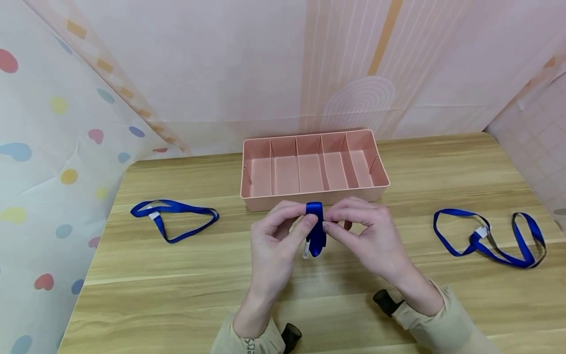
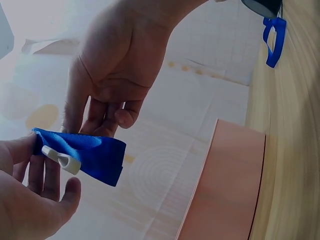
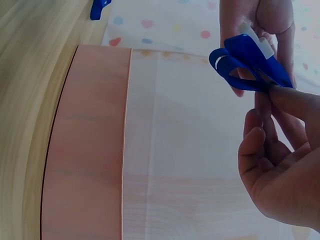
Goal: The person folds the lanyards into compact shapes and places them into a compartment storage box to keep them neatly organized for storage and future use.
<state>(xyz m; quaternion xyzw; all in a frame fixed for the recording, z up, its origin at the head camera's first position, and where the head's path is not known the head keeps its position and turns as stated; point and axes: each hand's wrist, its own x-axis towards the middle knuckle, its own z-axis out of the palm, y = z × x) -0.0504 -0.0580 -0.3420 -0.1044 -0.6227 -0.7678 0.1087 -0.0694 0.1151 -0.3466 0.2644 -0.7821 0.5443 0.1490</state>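
Observation:
A blue lanyard (image 1: 315, 231), folded into a short bundle of loops, is held up between both hands, in front of the pink box. My left hand (image 1: 276, 241) pinches its left side between thumb and index finger. From the other side, my right hand (image 1: 373, 236) pinches the edge of the band with thumb and fingertips. A white plastic clip (image 2: 64, 160) hangs from the bundle in the left wrist view. The right wrist view shows the stacked loops of the folded blue lanyard (image 3: 240, 65) end-on.
Behind the hands stands a pink box (image 1: 315, 195) with several compartments divided by thin walls. One loose blue lanyard (image 1: 177, 209) lies on the wooden table (image 1: 177, 295) at left, another blue lanyard (image 1: 499, 253) at right. Patterned cloth (image 1: 221, 64) hangs behind the table.

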